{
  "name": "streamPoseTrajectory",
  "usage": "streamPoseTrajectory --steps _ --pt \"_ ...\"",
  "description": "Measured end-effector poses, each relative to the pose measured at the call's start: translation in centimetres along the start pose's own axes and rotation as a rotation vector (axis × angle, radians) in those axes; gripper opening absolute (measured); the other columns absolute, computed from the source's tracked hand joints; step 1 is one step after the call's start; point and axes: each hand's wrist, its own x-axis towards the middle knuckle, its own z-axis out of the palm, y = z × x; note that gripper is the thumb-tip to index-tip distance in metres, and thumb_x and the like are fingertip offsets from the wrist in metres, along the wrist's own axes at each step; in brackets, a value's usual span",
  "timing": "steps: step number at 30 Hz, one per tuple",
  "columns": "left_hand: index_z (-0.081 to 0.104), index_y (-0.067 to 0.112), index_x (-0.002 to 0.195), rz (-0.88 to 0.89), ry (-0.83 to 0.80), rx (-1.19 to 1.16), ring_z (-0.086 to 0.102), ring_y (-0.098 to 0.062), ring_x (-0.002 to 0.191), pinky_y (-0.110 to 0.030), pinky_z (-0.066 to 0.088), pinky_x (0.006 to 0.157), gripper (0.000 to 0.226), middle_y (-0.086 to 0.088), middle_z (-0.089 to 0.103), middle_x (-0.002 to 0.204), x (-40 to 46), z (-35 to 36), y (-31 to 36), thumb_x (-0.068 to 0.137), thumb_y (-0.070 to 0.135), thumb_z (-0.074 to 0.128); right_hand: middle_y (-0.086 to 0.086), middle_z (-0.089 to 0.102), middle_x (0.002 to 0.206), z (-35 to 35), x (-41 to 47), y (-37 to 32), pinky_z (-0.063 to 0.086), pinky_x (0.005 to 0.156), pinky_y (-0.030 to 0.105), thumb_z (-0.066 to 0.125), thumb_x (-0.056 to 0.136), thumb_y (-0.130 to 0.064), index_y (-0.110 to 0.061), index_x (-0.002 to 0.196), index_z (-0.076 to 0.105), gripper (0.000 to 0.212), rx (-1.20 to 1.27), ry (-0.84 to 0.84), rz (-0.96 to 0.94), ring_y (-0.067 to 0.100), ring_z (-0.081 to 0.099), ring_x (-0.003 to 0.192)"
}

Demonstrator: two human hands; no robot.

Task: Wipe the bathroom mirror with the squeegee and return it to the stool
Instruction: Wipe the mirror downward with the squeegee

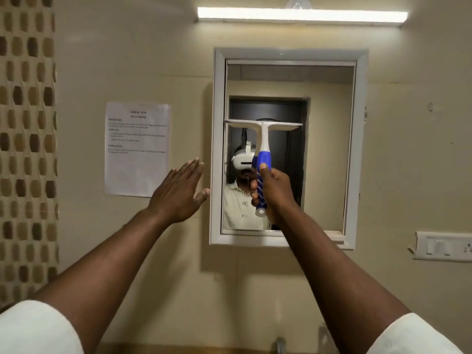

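The white-framed bathroom mirror [329,149] hangs on the beige wall ahead. My right hand [274,190] grips the blue-and-white handle of the squeegee [264,139]. Its white blade is held level across the left half of the glass, about mid-height; whether it touches the glass I cannot tell. My left hand [178,192] is flat and open, fingers together, raised just left of the mirror frame with the thumb near the frame's edge. The stool is not in view.
A printed paper sheet [136,149] is taped to the wall left of the mirror. A tube light [301,15] glows above. A switch and socket plate [444,246] sits at the right. Brown mosaic tiles [25,149] cover the far left. A tap top [281,344] shows at the bottom.
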Motion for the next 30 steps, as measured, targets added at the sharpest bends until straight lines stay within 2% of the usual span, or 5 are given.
streamPoseTrajectory --steps 6,17,30 --pt "0.003 0.019 0.15 -0.011 -0.056 -0.009 -0.001 -0.012 0.147 -0.035 0.003 0.118 0.067 0.002 -0.001 0.16 -2.0 1.9 -0.3 0.096 0.046 0.033 0.004 0.053 0.065 -0.6 -2.0 3.0 0.043 0.042 0.023 0.041 0.099 -0.033 -0.007 0.106 0.052 0.029 0.004 -0.002 0.043 0.01 0.048 0.045" --pt "0.007 0.016 0.15 -0.054 -0.162 -0.045 0.001 -0.014 0.147 -0.035 0.002 0.118 0.066 0.0 0.002 0.16 -5.7 6.1 0.2 0.096 0.042 0.035 0.001 0.053 0.062 -1.8 -6.9 9.4 0.042 0.046 0.026 0.041 0.099 -0.033 -0.018 0.095 0.054 0.02 -0.008 -0.009 0.095 0.011 0.047 0.046" --pt "0.008 0.017 0.15 -0.125 -0.272 -0.095 0.002 -0.015 0.147 -0.037 0.003 0.119 0.066 0.0 0.002 0.16 -10.8 10.9 -0.2 0.096 0.042 0.035 -0.002 0.055 0.059 -4.1 -13.0 17.4 0.042 0.044 0.026 0.043 0.097 -0.036 -0.014 0.093 0.056 0.026 -0.078 0.01 0.216 0.011 0.047 0.043"
